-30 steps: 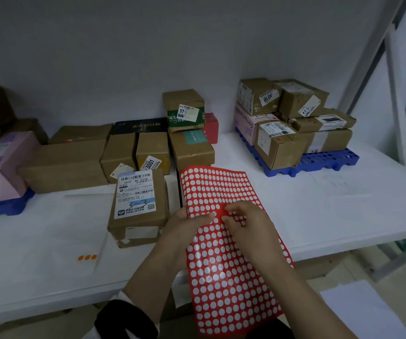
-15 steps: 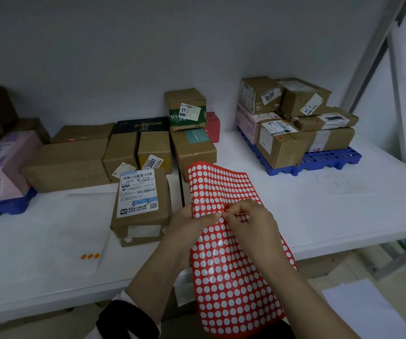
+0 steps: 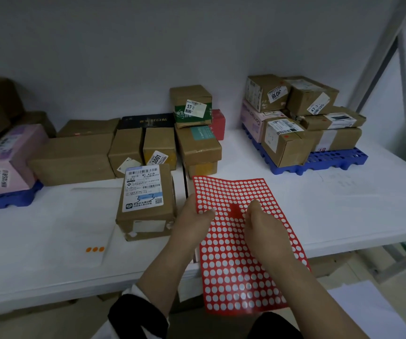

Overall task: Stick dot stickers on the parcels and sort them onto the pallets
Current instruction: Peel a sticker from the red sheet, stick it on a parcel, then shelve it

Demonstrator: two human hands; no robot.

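Pinching the red sticker sheet with left hand and right hand, beside a labelled parcel.

Both bare forearms emerge from dark sleeves, the left showing a white inner cuff.

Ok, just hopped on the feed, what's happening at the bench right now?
A person is holding a red sticker sheet over the table edge. The left hand grips the sheet's left side while the right hand pinches near its middle, apparently peeling a dot. A labelled parcel lies on the table just left of the sheet. Other parcels sit stacked on blue pallets at the right and far left.
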